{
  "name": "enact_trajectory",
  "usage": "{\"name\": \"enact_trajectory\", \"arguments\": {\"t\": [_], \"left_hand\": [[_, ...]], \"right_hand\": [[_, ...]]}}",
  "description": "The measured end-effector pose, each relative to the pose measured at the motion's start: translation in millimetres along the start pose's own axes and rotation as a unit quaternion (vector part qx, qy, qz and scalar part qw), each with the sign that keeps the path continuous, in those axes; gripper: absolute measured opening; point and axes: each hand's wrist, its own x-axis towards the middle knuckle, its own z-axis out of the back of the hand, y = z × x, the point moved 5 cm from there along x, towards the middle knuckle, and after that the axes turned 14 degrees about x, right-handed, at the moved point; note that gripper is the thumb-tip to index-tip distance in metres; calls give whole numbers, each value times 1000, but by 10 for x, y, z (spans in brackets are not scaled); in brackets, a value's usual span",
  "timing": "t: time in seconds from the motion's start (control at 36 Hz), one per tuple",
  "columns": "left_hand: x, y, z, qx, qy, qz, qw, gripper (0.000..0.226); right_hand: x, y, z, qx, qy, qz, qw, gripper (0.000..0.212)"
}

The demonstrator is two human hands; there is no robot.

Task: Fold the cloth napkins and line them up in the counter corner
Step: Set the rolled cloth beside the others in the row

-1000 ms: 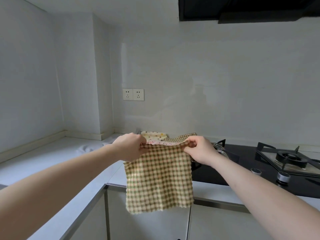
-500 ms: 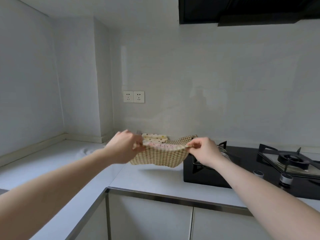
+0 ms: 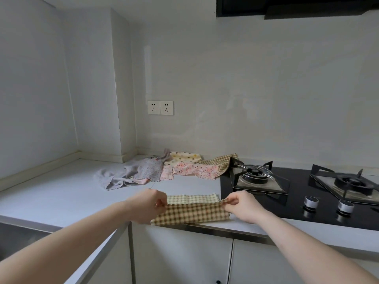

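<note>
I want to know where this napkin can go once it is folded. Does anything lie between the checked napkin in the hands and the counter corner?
Yes. The loose pile of unfolded napkins lies on the counter between the checked napkin, pinched by the left hand and right hand, and the corner.

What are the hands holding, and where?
Both hold the checked napkin: the left hand pinches its left corner, the right hand its right corner, along the folded-over top edge.

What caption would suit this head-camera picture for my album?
Both hands pinch a checked napkin half-folded on the counter, unfolded napkins heaped behind.
</note>
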Motion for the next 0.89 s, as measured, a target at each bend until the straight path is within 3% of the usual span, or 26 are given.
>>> {"name": "enact_trajectory", "arguments": {"t": [0.14,0.33,0.53,0.64,0.78,0.89], "left_hand": [[190,246,-29,-61,-51,50,996,10],[475,398,-175,-61,-45,113,991,18],[687,514,-340,-71,-40,167,983,20],[799,557,-454,-46,-33,156,986,23],[855,631,-652,-54,-25,177,982,28],[838,655,-846,-76,-56,186,978,29]], "right_hand": [[215,48,9,42,-62,-2,997,6],[564,31,-152,11,-110,-25,994,16],[742,-29,-245,-55,-144,-41,987,23],[816,-119,-297,-96,-140,-46,984,31],[766,-176,-378,-211,-141,1,967,47],[711,-310,-470,-230,-144,21,962,42]]}}
